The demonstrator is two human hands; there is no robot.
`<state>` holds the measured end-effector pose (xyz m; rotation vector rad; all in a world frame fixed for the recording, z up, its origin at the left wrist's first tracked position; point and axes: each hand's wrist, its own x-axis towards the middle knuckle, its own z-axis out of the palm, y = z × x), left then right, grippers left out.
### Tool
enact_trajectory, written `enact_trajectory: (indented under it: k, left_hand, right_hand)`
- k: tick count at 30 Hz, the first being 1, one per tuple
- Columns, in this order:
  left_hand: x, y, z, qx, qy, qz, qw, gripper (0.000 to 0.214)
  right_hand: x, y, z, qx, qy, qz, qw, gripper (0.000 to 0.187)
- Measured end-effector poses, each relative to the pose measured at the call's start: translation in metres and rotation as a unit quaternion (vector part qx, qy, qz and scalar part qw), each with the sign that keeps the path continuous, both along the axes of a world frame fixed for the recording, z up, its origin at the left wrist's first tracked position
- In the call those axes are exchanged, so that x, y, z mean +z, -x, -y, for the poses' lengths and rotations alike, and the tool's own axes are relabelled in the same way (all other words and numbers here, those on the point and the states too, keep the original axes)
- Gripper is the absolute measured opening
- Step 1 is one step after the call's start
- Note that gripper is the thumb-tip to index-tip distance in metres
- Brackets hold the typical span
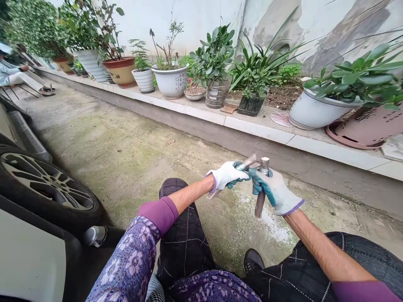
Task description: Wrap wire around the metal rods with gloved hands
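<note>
Two brown sticks (260, 204) — silver-banded

There are teal-dipped white gloves (283, 193) on the hands (229, 175) (271, 186) — plus purple sleeves (127, 253) and black checked trousers (185, 241).

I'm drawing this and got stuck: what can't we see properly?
In the head view:
Middle of the left stick: hidden by the left hand.
Middle of the right stick: hidden by the right hand.
Characters on the white pot: too small to read.
Wheel: cut off by the left edge.
</note>
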<state>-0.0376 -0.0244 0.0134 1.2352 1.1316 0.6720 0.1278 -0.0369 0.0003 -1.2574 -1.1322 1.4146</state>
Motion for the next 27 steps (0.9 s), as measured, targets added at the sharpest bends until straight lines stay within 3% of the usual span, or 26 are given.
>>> enact_trajectory:
  k: [5,9,13,17,22,27]
  left_hand:
    - [-0.005,0.001,-0.009,0.006,-0.029,-0.073,0.997,0.013]
    - [-0.010,0.006,-0.019,-0.017,-0.102,-0.180,0.978,0.018]
    - [-0.018,0.007,-0.029,-0.071,-0.199,-0.350,0.913,0.015]
    - [-0.030,0.003,-0.030,-0.179,-0.227,-0.463,0.838,0.029]
    - [-0.040,0.001,-0.024,-0.224,-0.275,-0.505,0.787,0.034]
    - [-0.048,-0.006,-0.009,-0.283,-0.268,-0.526,0.755,0.016]
  right_hand:
    - [0.017,0.005,0.011,0.069,-0.035,0.136,0.988,0.048]
    - [0.011,0.012,0.021,0.161,-0.053,0.223,0.960,0.042]
    - [-0.006,0.016,0.025,0.167,-0.139,0.265,0.940,0.030]
    - [-0.016,0.017,0.027,0.181,-0.144,0.281,0.931,0.020]
    - [-0.013,0.016,0.032,0.150,-0.148,0.252,0.945,0.019]
    - [0.005,0.005,0.026,0.116,-0.060,0.265,0.955,0.030]
